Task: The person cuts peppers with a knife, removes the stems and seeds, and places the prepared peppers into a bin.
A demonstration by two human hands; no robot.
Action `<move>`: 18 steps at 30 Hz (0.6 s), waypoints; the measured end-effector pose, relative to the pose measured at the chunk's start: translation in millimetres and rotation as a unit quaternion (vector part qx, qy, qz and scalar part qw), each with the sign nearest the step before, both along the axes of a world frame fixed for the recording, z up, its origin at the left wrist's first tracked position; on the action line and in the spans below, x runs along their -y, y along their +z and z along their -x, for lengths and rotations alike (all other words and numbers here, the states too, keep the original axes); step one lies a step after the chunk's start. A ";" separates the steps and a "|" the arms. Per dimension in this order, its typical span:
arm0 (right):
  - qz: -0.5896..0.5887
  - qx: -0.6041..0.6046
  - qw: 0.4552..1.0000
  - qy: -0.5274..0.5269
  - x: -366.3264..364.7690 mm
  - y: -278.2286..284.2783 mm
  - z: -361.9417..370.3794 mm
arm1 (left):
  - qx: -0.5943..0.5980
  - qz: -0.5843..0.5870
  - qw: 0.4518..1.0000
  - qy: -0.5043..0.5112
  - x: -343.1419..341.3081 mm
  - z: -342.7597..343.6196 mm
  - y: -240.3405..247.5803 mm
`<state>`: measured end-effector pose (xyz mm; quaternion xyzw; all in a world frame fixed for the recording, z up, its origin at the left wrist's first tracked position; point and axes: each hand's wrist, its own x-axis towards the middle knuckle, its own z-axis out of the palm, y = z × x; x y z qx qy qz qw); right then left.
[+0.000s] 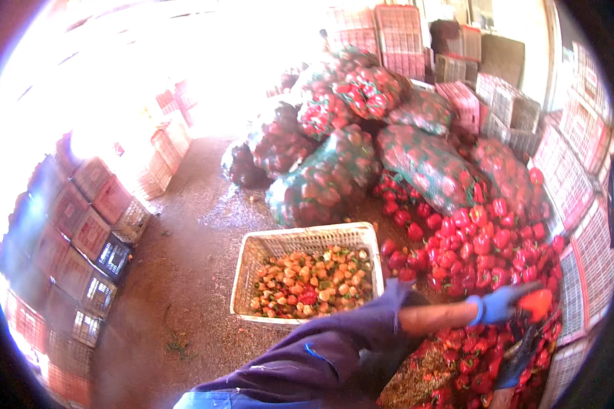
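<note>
My left hand (501,305), in a blue glove with dark fingers, reaches across to the right over a heap of red bell peppers (481,245). Its fingers are closed on a red bell pepper (537,305). Just below that pepper is my right hand (516,365), in a dark and blue glove. Its fingers point up toward the pepper, and whether they hold anything cannot be made out. Left of the heap stands a white plastic crate (239,276) partly filled with small yellow-orange and green pieces that look like pepper cores, with some red bits among them.
Full net sacks of red peppers (327,180) are piled beyond the crate. Stacked plastic crates (580,238) line the right side close to my hands. More crate stacks (82,238) stand at the left, and others (399,37) at the back. Scraps lie on the brown floor (177,286).
</note>
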<state>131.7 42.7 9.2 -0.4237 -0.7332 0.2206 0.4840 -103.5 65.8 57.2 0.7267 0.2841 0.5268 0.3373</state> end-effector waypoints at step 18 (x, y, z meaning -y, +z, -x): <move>0.209 -0.034 0.977 0.015 9.3 58.5 104.6 | 0.217 0.283 0.925 -0.131 9.5 11.4 -53.5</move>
